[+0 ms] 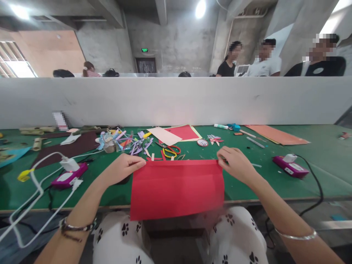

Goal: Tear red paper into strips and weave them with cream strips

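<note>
A large sheet of red paper [178, 190] hangs between my hands, over the table's front edge and above my lap. Along its top runs a narrow band that looks like a folded strip. My left hand [123, 168] pinches the upper left corner. At the upper right corner, the fingers of my right hand [236, 165] are closed on the same sheet. Just beyond the paper lie scissors [171, 151] with red and yellow handles, among small red and white paper scraps [162, 155].
Paper strips [141, 145] are heaped left of centre. Behind lie a red sheet [184, 132], a glue stick [220, 126] and orange paper [277, 134]. Purple power strips [70, 176] with cables sit on both sides. A white partition [176, 101] closes the back; people are beyond it.
</note>
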The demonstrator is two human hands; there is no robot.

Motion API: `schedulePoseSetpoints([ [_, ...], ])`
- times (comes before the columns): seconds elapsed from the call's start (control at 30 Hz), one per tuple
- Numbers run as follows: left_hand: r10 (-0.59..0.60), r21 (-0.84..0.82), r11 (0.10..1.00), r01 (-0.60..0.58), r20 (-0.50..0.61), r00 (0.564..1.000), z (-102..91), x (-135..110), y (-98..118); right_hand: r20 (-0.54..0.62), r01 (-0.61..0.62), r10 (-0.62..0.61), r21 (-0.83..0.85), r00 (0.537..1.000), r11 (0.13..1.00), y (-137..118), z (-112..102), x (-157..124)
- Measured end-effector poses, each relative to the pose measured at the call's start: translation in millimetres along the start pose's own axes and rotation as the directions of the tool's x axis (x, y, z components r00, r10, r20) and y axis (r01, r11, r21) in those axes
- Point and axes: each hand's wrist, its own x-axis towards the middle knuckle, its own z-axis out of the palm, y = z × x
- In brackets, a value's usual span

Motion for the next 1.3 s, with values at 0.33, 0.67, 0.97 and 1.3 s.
schedulePoseSetpoints([
  [0.33,0.004,-0.095,0.995,-0.007,-0.034,0.999,27.9,10,51,-0.239,0.439,-0.375,0.335,0.896,0.834,-110,13,32],
  [0.67,-0.068,-0.315,0.947,0.064,0.000,0.998,30.1,24,41,-0.149,0.239,-0.204,0.283,0.968,0.929,-99,18,49],
  [0.97,0.064,0.293,0.956,-0.011,-0.173,0.983,36.1,50,55,-0.030,0.061,-0.053,0.567,0.998,0.822,-99,15,71],
  [1.3,0.089,0.404,0.915,0.012,-0.232,0.969,44.4,54,68,-0.018,0.006,0.012,0.751,1.000,0.660,-88,20,70],
])
